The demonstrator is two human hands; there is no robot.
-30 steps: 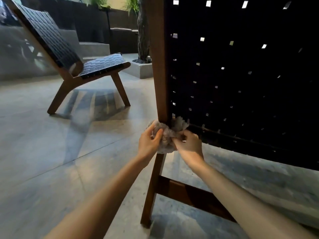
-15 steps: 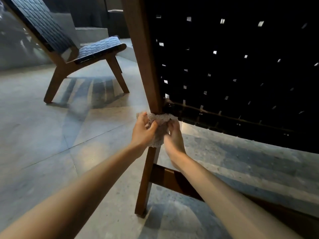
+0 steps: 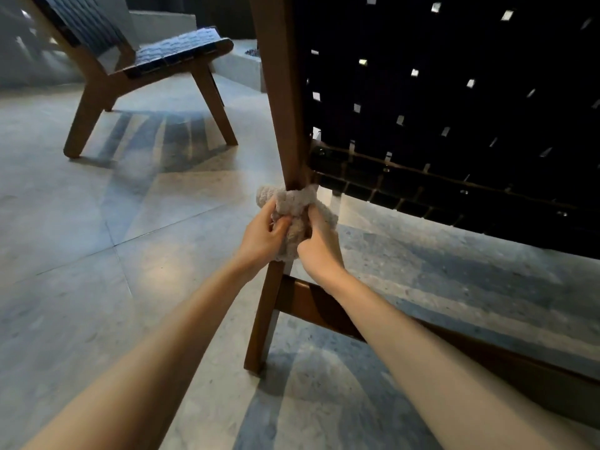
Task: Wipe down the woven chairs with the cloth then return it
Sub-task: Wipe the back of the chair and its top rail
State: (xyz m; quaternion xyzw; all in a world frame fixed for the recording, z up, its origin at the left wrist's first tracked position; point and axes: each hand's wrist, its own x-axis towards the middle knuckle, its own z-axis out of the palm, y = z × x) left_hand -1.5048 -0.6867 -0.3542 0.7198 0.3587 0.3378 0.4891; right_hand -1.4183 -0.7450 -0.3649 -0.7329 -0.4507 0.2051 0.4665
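Observation:
A woven chair (image 3: 454,102) with a dark strap back and a brown wooden frame fills the right side, seen from behind. A beige knitted cloth (image 3: 293,206) is wrapped round the chair's rear left leg (image 3: 282,102), just below the woven panel. My left hand (image 3: 263,237) grips the cloth from the left and my right hand (image 3: 319,245) grips it from the right, both bunched round the leg. A second woven chair (image 3: 162,56) stands at the upper left, facing right.
Grey stone floor tiles (image 3: 81,254) stretch to the left. A wooden crossbar (image 3: 315,303) joins the near chair's legs low down. A pale concrete step (image 3: 162,21) and a planter edge (image 3: 240,64) lie behind the far chair.
Both hands have slid the cloth down the wooden leg, from the bottom edge of the woven panel to just beneath it. The camera has dipped lower and closer.

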